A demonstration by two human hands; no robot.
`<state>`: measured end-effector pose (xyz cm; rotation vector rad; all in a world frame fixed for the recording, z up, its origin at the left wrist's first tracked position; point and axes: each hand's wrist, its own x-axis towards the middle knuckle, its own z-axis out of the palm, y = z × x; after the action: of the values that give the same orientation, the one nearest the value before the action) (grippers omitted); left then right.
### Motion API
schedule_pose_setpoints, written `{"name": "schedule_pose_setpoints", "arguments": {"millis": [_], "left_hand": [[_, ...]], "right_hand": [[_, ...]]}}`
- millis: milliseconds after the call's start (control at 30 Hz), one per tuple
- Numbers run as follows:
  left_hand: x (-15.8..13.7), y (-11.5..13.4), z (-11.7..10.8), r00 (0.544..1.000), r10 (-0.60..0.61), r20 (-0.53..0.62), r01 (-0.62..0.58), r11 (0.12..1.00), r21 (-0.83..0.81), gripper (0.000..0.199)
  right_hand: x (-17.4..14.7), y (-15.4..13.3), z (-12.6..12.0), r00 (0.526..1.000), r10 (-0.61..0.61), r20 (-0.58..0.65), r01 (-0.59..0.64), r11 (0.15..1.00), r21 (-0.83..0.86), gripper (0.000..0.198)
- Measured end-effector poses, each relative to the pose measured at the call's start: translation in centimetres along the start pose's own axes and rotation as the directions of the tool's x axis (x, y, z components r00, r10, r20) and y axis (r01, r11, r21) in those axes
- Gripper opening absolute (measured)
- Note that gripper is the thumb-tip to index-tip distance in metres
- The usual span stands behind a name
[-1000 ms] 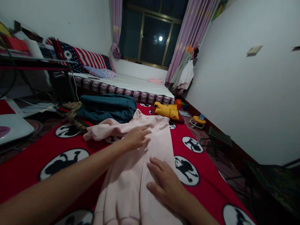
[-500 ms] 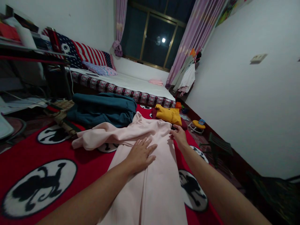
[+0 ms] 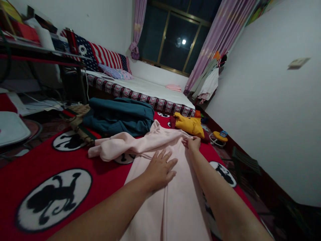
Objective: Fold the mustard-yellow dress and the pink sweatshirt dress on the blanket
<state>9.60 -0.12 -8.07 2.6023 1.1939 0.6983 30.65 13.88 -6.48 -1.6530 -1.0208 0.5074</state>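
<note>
A long pale pink garment [image 3: 185, 197], perhaps a coat, lies spread on a red blanket [image 3: 105, 177] with black-and-white round prints. One of its sleeves [image 3: 120, 144] is laid across the upper part and sticks out to the left. Flat on the middle of the cloth rests my left hand [image 3: 160, 169], fingers spread. My right hand [image 3: 192, 144] is at the upper right shoulder edge, its bent fingers pinching the fabric there. Part of the right fingertips is hidden by the cloth and the hand itself.
Beyond the garment lie a teal folded garment [image 3: 120, 117] and a yellow folded garment [image 3: 189, 124]. A bed [image 3: 150, 88] stands under the window. At left is a cluttered desk [image 3: 50, 53]; at right, a small yellow stool [image 3: 220, 136] and a dark folding stool [image 3: 244, 162] near the wall.
The view has turned a little left, so the scene sits further right. My right hand has drawn slightly inward, its fingers now bent onto the shoulder edge. My left hand stays flat.
</note>
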Motion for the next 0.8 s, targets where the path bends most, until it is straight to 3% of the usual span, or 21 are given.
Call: {"name": "schedule_pose_setpoints", "arguments": {"millis": [100,167,267,367,467,567,667,800], "left_hand": [[0.0,-0.1,-0.2,1.000,0.004,0.001,-0.004,1.000,-0.011,0.048],[0.1,-0.1,-0.3,1.000,0.010,-0.002,-0.010,1.000,-0.027,0.048],[0.2,-0.2,-0.3,0.998,0.033,-0.044,-0.037,0.996,-0.084,0.042],[0.5,-0.5,-0.7,0.987,-0.020,-0.158,-0.016,0.975,-0.222,0.032],[1.1,-1.6,-2.1,0.937,-0.156,-0.313,0.061,0.954,-0.292,0.029],[2.4,-3.5,-4.3,0.871,-0.272,-0.410,0.223,0.961,-0.163,0.036],[4.2,-5.8,-5.9,0.884,-0.372,-0.282,0.412,0.906,0.096,0.043],[6.2,-8.0,-6.4,0.895,-0.439,-0.080,0.444,0.857,0.261,0.033]], "right_hand": [[-2.4,0.1,1.6,0.998,-0.023,-0.056,0.020,0.998,-0.061,0.062],[-4.4,0.1,2.4,0.994,-0.111,0.025,0.113,0.972,-0.206,0.064],[-6.6,-0.3,2.9,0.951,-0.156,0.266,0.285,0.776,-0.563,0.059],[-7.4,-0.7,2.8,0.923,-0.096,0.373,0.353,0.598,-0.720,0.059],[-7.5,-0.9,2.8,0.917,-0.104,0.384,0.373,0.560,-0.740,0.059],[-7.6,-1.0,2.7,0.923,-0.120,0.367,0.367,0.568,-0.737,0.058],[-7.7,-1.0,2.7,0.921,-0.133,0.367,0.373,0.579,-0.725,0.058],[-7.7,-1.0,2.6,0.924,-0.131,0.360,0.364,0.593,-0.718,0.058]]}}
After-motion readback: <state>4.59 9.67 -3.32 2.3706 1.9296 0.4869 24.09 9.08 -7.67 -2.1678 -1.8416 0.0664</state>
